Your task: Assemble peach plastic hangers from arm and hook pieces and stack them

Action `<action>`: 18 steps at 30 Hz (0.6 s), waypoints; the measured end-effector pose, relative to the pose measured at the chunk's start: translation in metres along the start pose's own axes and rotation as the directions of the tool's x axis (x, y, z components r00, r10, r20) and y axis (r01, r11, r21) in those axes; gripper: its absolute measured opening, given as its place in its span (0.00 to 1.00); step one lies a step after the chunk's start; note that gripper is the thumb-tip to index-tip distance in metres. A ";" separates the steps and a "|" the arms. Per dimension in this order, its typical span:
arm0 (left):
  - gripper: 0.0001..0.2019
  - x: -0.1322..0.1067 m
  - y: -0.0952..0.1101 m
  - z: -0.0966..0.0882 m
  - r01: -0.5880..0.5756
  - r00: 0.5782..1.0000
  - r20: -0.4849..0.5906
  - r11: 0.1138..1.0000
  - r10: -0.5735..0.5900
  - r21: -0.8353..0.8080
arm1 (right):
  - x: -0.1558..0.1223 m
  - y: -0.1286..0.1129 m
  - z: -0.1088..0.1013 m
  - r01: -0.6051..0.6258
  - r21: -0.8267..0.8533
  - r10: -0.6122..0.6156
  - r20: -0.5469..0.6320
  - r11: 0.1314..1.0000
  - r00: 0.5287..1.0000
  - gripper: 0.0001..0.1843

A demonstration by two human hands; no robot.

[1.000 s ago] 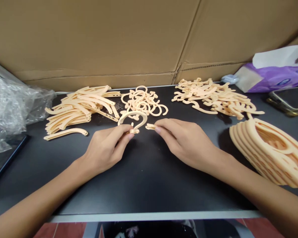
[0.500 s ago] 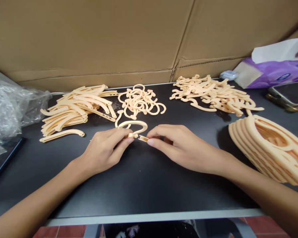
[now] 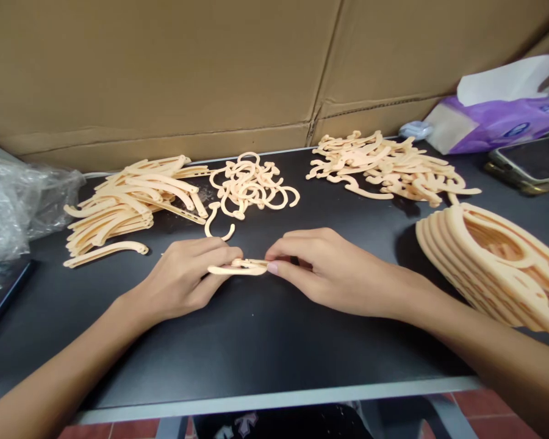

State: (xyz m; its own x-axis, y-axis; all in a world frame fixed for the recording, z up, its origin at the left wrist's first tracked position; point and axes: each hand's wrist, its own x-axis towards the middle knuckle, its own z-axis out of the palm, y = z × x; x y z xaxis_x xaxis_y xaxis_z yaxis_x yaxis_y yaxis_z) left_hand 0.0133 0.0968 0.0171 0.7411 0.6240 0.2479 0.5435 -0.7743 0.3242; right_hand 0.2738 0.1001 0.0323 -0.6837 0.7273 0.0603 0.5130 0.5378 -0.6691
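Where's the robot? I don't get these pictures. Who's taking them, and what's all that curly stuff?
There's no robot here! These are a person's own two bare hands. The camera sits on their head, looking forward and down, so you see almost what they see.

The left hand holds a cream-coloured hook. The right hand pinches a thin piece close to it. Fingers cover part of both, so I can't tell whether they're joined.

On the dark table are a pile of long curved pieces, a pile of hooks and a pile of wavy pieces. On the right are a stack of hanger-shaped frames and a purple tissue pack. Crinkly clear plastic is on the left.
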 end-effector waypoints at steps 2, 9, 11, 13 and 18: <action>0.07 0.000 0.000 -0.001 -0.008 1.000 0.012 1.000 0.009 -0.016 | -0.001 0.000 -0.001 -0.012 0.003 0.012 0.021 1.000 1.000 0.11; 0.07 -0.001 0.001 -0.001 -0.016 1.000 0.016 1.000 0.017 -0.024 | -0.002 -0.001 0.000 0.029 -0.152 -0.024 0.035 0.988 0.999 0.10; 0.07 -0.002 0.000 0.000 -0.008 1.000 0.016 1.000 0.008 -0.023 | -0.003 -0.001 0.002 0.051 -0.310 -0.053 0.003 0.949 0.999 0.12; 0.07 -0.002 0.000 0.000 0.001 1.000 0.021 1.000 -0.001 -0.027 | -0.004 -0.001 0.005 0.077 -0.479 -0.109 -0.038 0.875 0.993 0.12; 0.06 0.000 -0.001 -0.001 0.001 1.000 0.028 0.999 0.001 -0.045 | -0.005 0.001 0.009 0.126 -0.703 -0.296 -0.124 0.700 0.947 0.12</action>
State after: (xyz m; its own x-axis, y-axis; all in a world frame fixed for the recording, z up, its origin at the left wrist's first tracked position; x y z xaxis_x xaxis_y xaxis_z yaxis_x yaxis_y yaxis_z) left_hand 0.0126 0.0974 0.0181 0.7523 0.6203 0.2222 0.5255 -0.7683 0.3655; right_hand 0.2729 0.0935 0.0250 -0.7349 0.5828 0.3468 0.6375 0.7682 0.0598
